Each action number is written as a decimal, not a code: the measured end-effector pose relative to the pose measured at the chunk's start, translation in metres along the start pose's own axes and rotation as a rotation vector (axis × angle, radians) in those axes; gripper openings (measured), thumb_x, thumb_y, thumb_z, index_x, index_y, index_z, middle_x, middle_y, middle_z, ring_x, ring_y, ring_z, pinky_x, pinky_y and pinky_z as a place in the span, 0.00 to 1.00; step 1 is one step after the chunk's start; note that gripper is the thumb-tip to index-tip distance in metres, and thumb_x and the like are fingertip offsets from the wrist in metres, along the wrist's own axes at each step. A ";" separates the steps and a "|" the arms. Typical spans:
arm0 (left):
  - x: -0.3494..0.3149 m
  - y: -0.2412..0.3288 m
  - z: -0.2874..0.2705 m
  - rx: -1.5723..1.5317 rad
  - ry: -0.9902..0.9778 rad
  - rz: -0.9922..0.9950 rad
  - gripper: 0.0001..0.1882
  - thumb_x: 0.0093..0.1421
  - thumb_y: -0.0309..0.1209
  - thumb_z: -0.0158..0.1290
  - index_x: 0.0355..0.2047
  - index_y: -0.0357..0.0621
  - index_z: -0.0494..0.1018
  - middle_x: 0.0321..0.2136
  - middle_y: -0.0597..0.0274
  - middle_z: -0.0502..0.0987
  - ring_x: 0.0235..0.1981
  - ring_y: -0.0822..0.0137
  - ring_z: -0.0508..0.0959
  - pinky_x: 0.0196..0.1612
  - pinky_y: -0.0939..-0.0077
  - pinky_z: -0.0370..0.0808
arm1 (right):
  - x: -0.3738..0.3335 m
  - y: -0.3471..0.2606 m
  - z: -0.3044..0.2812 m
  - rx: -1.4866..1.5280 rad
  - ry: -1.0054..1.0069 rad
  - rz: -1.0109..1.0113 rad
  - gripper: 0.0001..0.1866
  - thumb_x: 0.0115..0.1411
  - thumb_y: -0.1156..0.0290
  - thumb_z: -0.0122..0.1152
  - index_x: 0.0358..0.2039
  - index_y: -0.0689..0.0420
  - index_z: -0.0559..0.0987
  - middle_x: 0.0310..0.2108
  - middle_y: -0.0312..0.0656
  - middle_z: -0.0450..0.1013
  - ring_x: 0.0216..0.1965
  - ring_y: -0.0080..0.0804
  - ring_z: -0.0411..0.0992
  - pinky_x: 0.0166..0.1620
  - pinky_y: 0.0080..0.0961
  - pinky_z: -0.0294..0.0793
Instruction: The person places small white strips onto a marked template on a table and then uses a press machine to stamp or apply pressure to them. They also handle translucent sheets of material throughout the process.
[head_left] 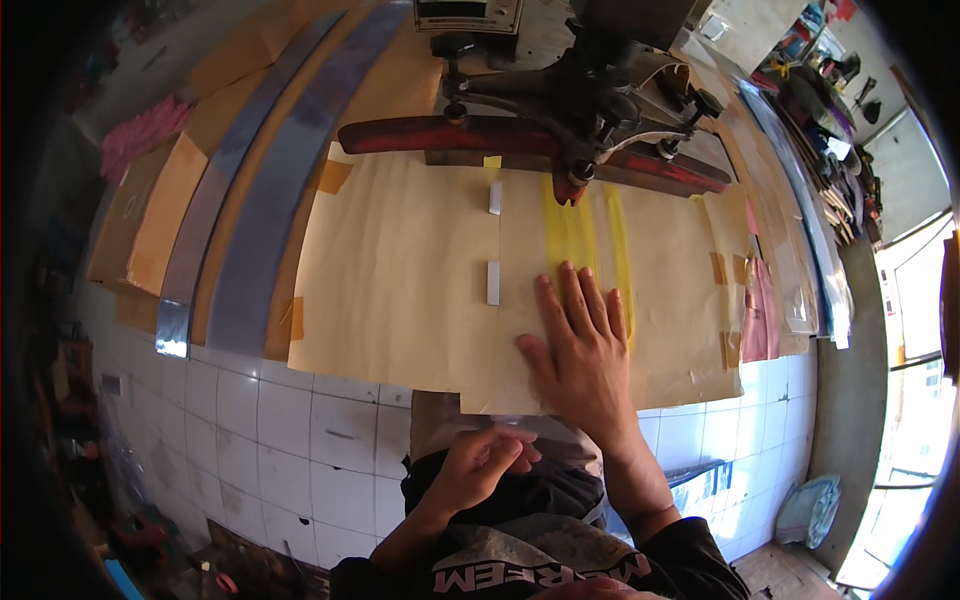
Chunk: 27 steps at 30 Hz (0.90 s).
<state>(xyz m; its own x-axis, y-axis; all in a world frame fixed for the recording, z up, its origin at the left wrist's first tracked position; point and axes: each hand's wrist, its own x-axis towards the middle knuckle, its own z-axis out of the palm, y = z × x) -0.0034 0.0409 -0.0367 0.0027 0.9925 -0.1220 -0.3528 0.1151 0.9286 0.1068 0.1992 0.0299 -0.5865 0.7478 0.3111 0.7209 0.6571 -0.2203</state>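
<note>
My right hand (583, 355) lies flat on a large sheet of brown paper (400, 270), fingers stretched toward the machine and touching yellow tape strips (568, 220). Below the sheet's near edge, close to my body, my left hand (485, 465) is raised with its fingers curled together; what they hold, if anything, is too small to name. Two small white strips (493, 283) sit in line on the paper, left of the yellow tape. Across the sheet's far edge runs a press machine's long red bar (450, 135), hung from a black metal frame with knobs.
On the left, long bluish clear plastic strips (270, 200) lie beside an open cardboard box (155, 215). Pink plastic pieces (760, 310) and more plastic sheets (790, 220) lie on the right. White floor tiles (280, 420) show below the table edge.
</note>
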 end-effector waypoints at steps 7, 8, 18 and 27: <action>-0.001 -0.006 0.000 -0.024 0.018 -0.011 0.14 0.70 0.32 0.46 0.43 0.32 0.74 0.34 0.51 0.79 0.34 0.64 0.82 0.37 0.72 0.81 | -0.001 0.003 -0.001 0.020 0.003 -0.008 0.32 0.61 0.53 0.56 0.63 0.54 0.67 0.65 0.52 0.60 0.67 0.52 0.56 0.66 0.55 0.49; 0.000 -0.004 0.000 -0.019 0.016 -0.032 0.14 0.70 0.32 0.46 0.43 0.31 0.74 0.36 0.50 0.79 0.34 0.63 0.82 0.37 0.72 0.82 | -0.001 0.003 -0.002 0.021 0.002 -0.013 0.32 0.61 0.53 0.57 0.63 0.54 0.67 0.65 0.52 0.60 0.66 0.52 0.56 0.66 0.55 0.49; -0.002 -0.007 0.000 -0.025 0.016 -0.008 0.15 0.70 0.33 0.45 0.43 0.31 0.74 0.35 0.50 0.79 0.34 0.63 0.83 0.37 0.72 0.82 | -0.001 0.002 0.000 0.019 0.003 -0.022 0.32 0.61 0.53 0.57 0.62 0.54 0.68 0.64 0.52 0.60 0.66 0.52 0.57 0.66 0.54 0.50; -0.001 -0.005 0.001 -0.021 0.001 -0.033 0.14 0.70 0.32 0.45 0.44 0.32 0.73 0.34 0.50 0.80 0.33 0.65 0.82 0.39 0.74 0.81 | -0.001 0.003 -0.001 0.013 -0.001 -0.018 0.32 0.61 0.52 0.57 0.62 0.54 0.68 0.65 0.51 0.60 0.66 0.51 0.56 0.66 0.54 0.49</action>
<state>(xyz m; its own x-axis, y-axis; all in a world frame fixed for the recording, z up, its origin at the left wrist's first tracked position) -0.0013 0.0399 -0.0407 0.0137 0.9881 -0.1533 -0.3721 0.1473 0.9164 0.1100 0.2001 0.0293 -0.5998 0.7358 0.3145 0.7054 0.6717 -0.2261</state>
